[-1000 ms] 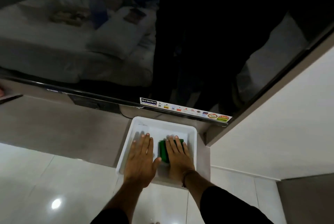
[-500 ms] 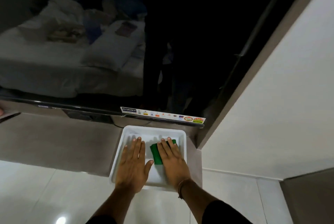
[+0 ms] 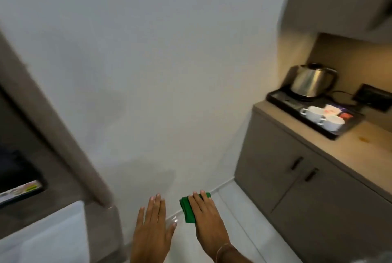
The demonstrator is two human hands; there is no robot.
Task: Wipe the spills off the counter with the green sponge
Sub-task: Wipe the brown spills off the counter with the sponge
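The green sponge sits under the fingers of my right hand, which carries it in the air low in the view, over the pale floor. To its left my left hand is flat, fingers together, and holds nothing. At the right stands the beige counter on grey cabinets. A small brownish spill marks its top, just in front of the black tray. Both hands are well left of and below the counter.
On the counter a black tray carries a steel kettle and two white cups. A dark socket plate sits on the back wall. Blurred at bottom left are the white tray and the TV corner.
The view has swung right from the TV and white tray to the wall and counter. Both hands have left the tray, and the right hand has carried the sponge out with it.
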